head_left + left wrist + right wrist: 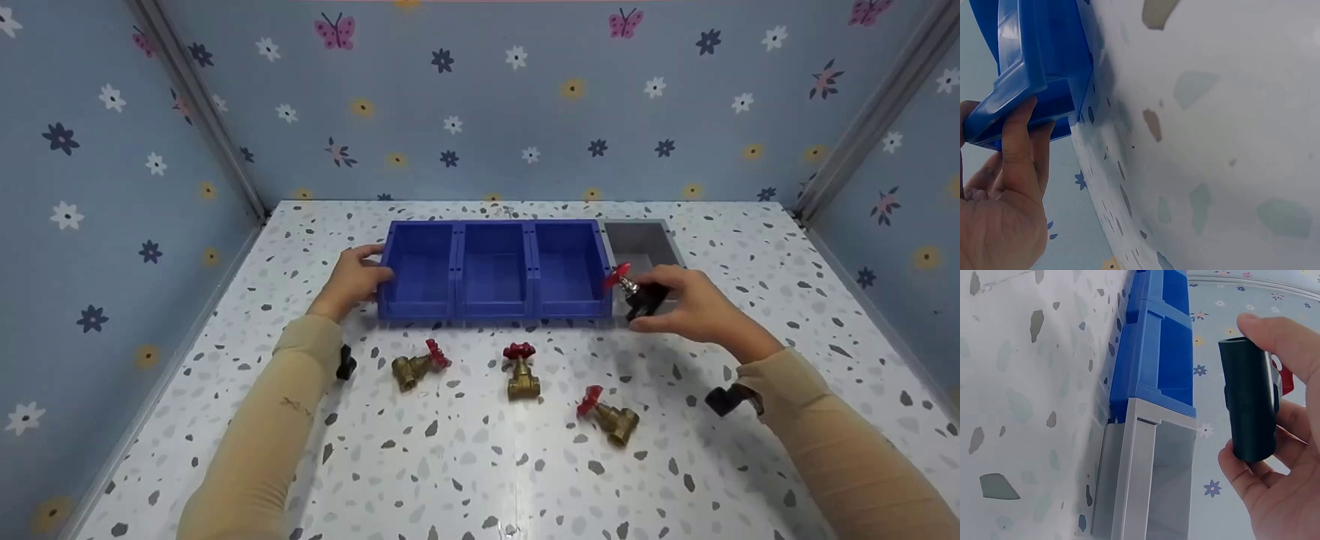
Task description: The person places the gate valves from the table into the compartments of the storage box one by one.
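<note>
A black valve (646, 300) with a red handwheel (616, 276) is held by my right hand (690, 307), above the front of the grey bin (675, 244). In the right wrist view, the thumb and fingers pinch its dark tubular body (1249, 405) from both ends. At the other end of the row, my left hand (354, 281) grips the outer side of the leftmost blue bin (417, 310). The left wrist view shows its fingers (1018, 152) curled at the bin's edge. Before the bins lie three brass valves with red handwheels: left (410, 370), middle (523, 384) and right (616, 424).
Two more blue bins, the middle one (493, 310) and its right neighbour (574, 308), stand between the leftmost blue and the grey one. The speckled white tabletop (480, 480) is bounded by flower-patterned panels (495, 97) at the back and sides.
</note>
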### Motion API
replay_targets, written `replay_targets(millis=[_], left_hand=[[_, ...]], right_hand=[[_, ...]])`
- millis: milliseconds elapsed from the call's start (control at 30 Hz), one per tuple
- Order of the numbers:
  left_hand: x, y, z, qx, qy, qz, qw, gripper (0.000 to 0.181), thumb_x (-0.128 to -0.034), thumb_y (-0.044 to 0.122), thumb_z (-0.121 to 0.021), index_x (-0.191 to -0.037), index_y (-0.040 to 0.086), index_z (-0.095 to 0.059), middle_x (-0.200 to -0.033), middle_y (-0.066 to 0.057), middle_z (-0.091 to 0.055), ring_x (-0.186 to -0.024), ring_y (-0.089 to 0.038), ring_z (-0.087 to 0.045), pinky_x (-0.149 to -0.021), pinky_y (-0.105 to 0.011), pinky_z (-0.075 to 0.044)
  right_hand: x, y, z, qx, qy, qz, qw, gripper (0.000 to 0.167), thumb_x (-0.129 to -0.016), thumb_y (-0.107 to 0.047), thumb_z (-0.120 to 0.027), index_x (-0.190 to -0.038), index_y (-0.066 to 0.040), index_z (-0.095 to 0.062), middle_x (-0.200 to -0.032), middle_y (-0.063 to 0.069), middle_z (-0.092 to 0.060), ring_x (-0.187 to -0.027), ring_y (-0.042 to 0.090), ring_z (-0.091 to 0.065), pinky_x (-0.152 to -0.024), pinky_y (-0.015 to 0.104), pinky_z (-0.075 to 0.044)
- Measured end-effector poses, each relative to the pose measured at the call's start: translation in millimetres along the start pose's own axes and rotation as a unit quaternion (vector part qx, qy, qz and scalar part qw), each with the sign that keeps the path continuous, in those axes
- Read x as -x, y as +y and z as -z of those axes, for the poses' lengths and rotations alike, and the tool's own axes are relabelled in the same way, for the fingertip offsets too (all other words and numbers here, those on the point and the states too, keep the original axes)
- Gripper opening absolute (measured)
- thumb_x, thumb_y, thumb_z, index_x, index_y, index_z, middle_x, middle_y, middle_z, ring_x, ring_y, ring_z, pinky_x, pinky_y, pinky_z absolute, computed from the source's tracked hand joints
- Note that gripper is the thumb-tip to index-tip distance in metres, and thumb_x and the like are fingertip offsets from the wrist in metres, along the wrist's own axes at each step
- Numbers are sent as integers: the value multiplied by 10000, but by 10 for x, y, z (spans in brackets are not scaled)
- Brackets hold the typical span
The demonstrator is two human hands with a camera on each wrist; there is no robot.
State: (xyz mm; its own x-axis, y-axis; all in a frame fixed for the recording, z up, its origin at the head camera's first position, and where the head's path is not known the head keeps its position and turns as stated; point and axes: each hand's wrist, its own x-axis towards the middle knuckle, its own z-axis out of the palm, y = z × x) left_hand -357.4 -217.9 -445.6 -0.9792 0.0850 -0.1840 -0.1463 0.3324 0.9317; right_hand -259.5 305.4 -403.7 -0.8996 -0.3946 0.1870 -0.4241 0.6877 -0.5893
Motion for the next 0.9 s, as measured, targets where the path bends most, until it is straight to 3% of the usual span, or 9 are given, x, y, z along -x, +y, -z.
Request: replay_targets(millis=[367,500,733,900], left_hand=[[15,-32,0,-47,43,-93,9999,685,-1017,64,-608,-1674,59,-415,-1491,-318,-622,-1305,-472,-684,-1027,-563,-620],[16,-41,0,-9,36,-74,10000,694,-1017,79,-609,-1681,72,-407,-1490,-311,-622,-1311,-459,-685,-1033,-550,-621],[20,-70,9,-28,23,-134,9999,691,-1027,85,-601,-1687,74,-396,-1485,-314,-627,-1313,-455,-686,-996,-495,-645],[6,-54,8,-53,-5,-139,9999,693,-1026,93,-605,-1688,81,-399,-1490,-312,-626,-1304,-458,-692,-1003,-511,-640]], right_hand=[[-58,-61,1,-112,492,-366,9981,589,-849,-134,-931,-1377,17,-717,-1182,191,-731,-990,246,-641,-844,281,-524],[-77,-88,21,-228,703,-602,9954,633,-848,-156,-933,-1407,20,-693,-1248,208,-718,-1030,269,-625,-857,288,-509],[-122,-108,47,-385,990,-842,9908,672,-866,-193,-930,-1447,14,-665,-1367,256,-684,-1152,358,-648,-859,174,-459],[-145,-104,52,-495,1157,-1138,9855,707,-891,-213,-910,-1500,6,-627,-1425,268,-651,-1219,391,-632,-895,218,-469]])
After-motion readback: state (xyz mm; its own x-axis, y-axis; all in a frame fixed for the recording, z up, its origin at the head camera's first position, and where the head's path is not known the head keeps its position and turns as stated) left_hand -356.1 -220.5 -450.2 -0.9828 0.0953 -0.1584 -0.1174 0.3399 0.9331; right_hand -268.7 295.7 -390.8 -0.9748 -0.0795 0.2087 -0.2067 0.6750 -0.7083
